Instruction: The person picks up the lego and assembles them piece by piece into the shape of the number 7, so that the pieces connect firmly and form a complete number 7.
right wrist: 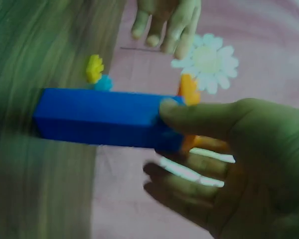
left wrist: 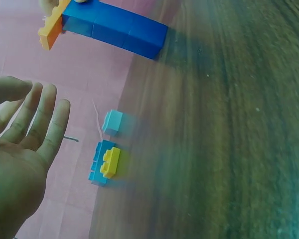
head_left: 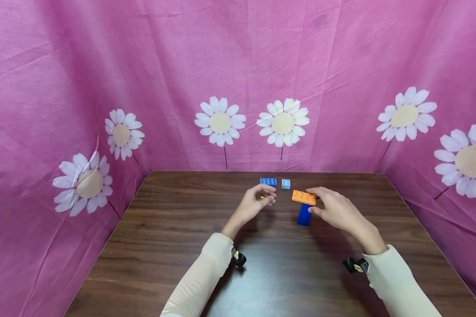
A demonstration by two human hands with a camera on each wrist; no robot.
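A tower of stacked dark blue bricks stands upright on the table, capped by a flat orange brick that juts out to the left. My right hand grips the tower near its top, the thumb pressed on the blue side in the right wrist view and the other fingers partly hidden behind. To the left, my left hand hovers with loosely bent fingers and holds nothing. Beyond it lie a blue brick, a light blue brick and a small yellow brick, which the left hand mostly covers in the head view.
The brown wooden table runs back to a pink cloth printed with white daisies, which hangs behind it and on both sides. Each wrist carries a small black camera.
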